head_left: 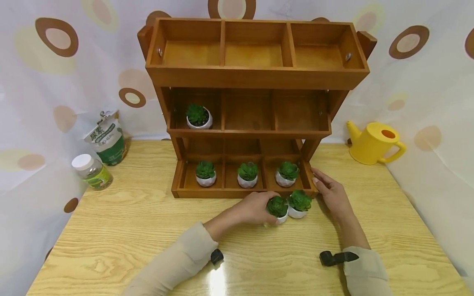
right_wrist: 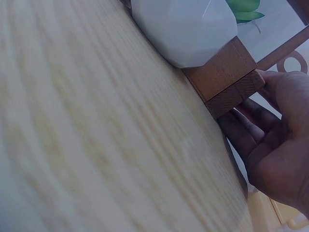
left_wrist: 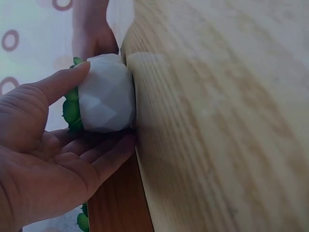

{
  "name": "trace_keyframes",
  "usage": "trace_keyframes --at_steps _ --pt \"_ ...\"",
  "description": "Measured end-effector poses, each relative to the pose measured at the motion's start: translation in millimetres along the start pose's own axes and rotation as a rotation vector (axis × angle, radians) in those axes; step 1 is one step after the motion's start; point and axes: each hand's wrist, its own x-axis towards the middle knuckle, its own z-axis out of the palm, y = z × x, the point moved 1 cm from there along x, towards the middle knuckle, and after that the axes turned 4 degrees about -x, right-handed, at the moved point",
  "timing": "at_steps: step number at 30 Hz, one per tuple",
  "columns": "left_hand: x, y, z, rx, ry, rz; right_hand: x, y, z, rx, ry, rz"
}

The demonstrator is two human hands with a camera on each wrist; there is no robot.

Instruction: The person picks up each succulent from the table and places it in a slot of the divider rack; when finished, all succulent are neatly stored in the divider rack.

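Note:
My left hand (head_left: 257, 207) holds a potted succulent (head_left: 277, 207) in a white faceted pot, thumb on one side and fingers on the other. In the left wrist view the white pot (left_wrist: 107, 94) stands on the table between them. A second potted succulent (head_left: 299, 202) stands right beside it, in front of the shelf. My right hand (head_left: 333, 197) touches the right end of the bottom tier of a brown wooden shelf (head_left: 257, 78). Seen from the right wrist, the thumb and fingers (right_wrist: 241, 137) lie against the outside of the shelf's corner (right_wrist: 227, 75).
Three succulents (head_left: 205, 172) sit in the bottom tier's compartments, and another succulent (head_left: 198, 115) in the middle tier's left one. A yellow watering can (head_left: 374, 142) stands at the right. At the left are a white-lidded jar (head_left: 92, 170) and a green-and-white bag (head_left: 109, 139).

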Motion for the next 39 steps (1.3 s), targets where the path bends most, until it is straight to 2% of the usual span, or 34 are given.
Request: trace_keyframes --at_steps 6,10,16,23,30,37,39 --pt "-1.6 -1.8 -0.7 0.034 0.024 0.007 0.4 -0.5 -0.1 -0.010 0.003 -0.013" --pt "-5.4 -5.0 -3.4 0.024 0.040 0.013 0.1 -1.0 -0.6 -0.012 0.007 -0.011" --pt "-16.2 -3.9 -17.2 0.003 0.066 0.027 0.3 -1.5 -0.3 -0.007 0.001 -0.011" --pt "-33.7 4.8 -47.7 0.029 0.096 0.084 0.9 -0.2 -0.6 -0.010 0.000 -0.009" --pt "-43.7 13.9 -85.8 0.030 0.168 0.144 0.8 0.1 0.0 0.000 0.000 -0.003" --pt "-50.4 25.4 -122.2 0.005 0.229 0.148 2.0 0.8 1.2 0.064 0.008 -0.034" --pt "-51.5 28.8 -130.9 0.004 0.238 0.151 1.9 1.2 0.8 0.048 0.009 -0.034"
